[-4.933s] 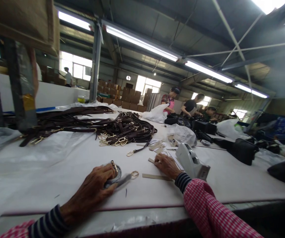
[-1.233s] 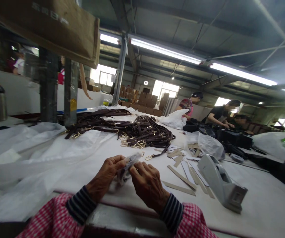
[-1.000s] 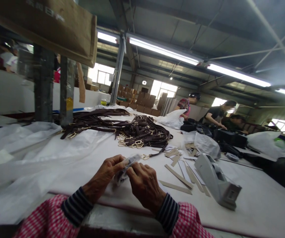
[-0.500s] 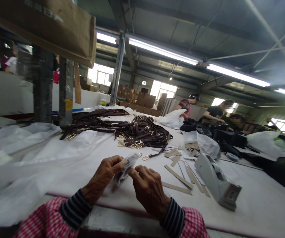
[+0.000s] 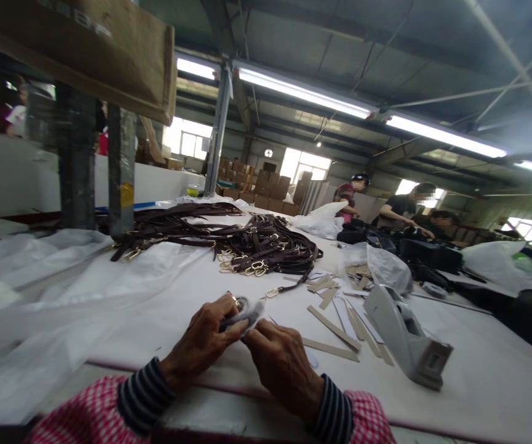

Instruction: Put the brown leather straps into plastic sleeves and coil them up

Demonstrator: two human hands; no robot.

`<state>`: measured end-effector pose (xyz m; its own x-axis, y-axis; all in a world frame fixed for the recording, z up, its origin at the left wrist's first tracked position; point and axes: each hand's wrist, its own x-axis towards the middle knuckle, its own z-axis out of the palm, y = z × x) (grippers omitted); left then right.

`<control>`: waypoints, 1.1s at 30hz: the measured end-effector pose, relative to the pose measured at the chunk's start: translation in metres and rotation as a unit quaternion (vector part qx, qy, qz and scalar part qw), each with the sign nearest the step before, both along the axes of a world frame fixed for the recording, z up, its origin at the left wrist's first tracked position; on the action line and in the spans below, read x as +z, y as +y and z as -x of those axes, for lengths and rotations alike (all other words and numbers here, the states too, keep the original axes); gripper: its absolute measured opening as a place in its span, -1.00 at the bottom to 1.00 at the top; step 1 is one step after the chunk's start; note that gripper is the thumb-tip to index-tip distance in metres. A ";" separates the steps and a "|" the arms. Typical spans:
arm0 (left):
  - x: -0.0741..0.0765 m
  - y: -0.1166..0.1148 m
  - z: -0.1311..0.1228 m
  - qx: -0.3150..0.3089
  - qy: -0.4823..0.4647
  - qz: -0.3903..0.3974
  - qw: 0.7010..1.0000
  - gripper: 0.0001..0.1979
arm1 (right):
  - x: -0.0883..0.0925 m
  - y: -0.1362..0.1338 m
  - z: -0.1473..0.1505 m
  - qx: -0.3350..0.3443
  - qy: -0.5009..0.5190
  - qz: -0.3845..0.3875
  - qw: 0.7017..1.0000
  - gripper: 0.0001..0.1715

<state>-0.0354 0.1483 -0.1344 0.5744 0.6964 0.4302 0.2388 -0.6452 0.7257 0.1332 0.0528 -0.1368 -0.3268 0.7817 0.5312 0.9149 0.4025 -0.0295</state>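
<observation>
Pinched between both hands: a wrapped bundle (image 5: pixel 246 310)

Head view: left hand (image 5: pixel 203 339) curls closed over it, wrist near the table (image 5: pixel 478 394) edge; right hand (image 5: pixel 280 362) nips its near end, knuckles up (a gold ring (image 5: pixel 234 300) peeks out). Strap pile (image 5: pixel 266 243) lies at 12 o'clock of the hands, tape dispenser (image 5: pixel 407 338) at 3.

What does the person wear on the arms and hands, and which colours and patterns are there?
Both arms have long sleeves in a small red-and-white check: left sleeve and right sleeve. At each wrist a dark cuff with thin light stripes sticks out. The left hand and right hand are bare, without gloves.
</observation>
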 end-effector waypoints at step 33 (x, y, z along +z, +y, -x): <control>-0.014 0.001 -0.004 -0.105 0.026 -0.100 0.989 -0.78 | 0.037 0.050 -0.026 0.075 0.371 0.409 0.831 -0.87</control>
<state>-0.0315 0.1493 -0.1483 0.7220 0.4639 0.5134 0.1188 -0.8140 0.5686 0.1587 0.1026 -0.0997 -0.2733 0.9602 -0.0576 0.4640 0.0791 -0.8823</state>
